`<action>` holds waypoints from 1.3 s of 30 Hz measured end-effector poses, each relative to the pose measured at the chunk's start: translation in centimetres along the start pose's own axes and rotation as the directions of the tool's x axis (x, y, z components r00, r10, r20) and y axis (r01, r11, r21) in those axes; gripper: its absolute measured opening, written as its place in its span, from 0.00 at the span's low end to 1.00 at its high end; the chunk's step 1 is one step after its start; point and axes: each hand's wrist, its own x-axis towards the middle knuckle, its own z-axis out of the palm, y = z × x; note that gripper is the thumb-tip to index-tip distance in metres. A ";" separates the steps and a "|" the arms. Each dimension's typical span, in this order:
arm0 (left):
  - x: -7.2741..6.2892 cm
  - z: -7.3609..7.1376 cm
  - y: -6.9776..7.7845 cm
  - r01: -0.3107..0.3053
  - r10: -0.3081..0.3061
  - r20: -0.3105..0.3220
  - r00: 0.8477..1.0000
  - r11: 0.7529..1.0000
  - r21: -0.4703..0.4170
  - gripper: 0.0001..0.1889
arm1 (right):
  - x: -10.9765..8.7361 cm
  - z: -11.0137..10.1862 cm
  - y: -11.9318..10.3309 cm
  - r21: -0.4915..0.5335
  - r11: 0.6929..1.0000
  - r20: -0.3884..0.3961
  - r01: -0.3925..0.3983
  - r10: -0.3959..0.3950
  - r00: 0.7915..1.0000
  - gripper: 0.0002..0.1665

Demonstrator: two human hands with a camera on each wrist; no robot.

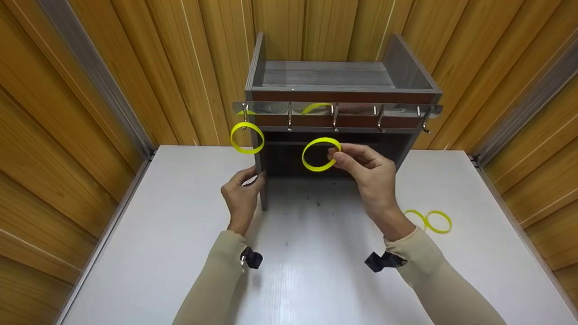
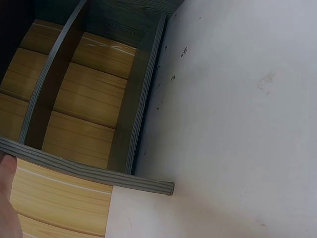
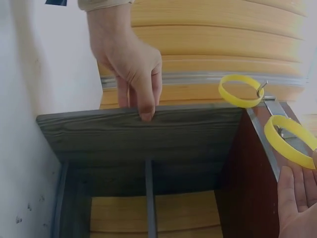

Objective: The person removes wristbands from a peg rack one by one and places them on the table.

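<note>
My right hand (image 1: 378, 180) pinches a yellow ring (image 1: 308, 163) between thumb and fingers, holding it up in front of the hook rail (image 1: 356, 108). Another yellow ring (image 1: 234, 143) hangs from the leftmost hook of that rail. My left hand (image 1: 241, 196) grips the front edge of the grey wooden shelf unit's left side panel (image 1: 264, 198). In the right wrist view the left thumb lies on the panel's inner face, and the held ring (image 3: 285, 148) appears at the right edge. Only part of the left hand (image 2: 7, 203) shows in the left wrist view.
Two more yellow rings (image 1: 439, 222) lie side by side on the white table (image 1: 189, 203), right of the right forearm, which partly covers one. The shelf unit has an open top tray (image 1: 329, 74). Wood-patterned walls (image 1: 171, 67) enclose the table at the back and sides.
</note>
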 end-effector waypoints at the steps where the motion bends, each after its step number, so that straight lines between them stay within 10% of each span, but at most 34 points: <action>1: 0.0 0.0 0.0 -0.001 0.001 0.002 1.000 1.000 0.002 0.10 | -0.1 -0.3 0.1 -0.003 1.000 -0.005 -0.004 0.004 1.000 0.14; 39: -0.3 0.8 0.4 -0.019 0.019 0.000 1.000 1.000 0.024 0.10 | -5.5 -16.0 1.9 -0.098 0.967 -0.252 -0.237 0.206 0.946 0.21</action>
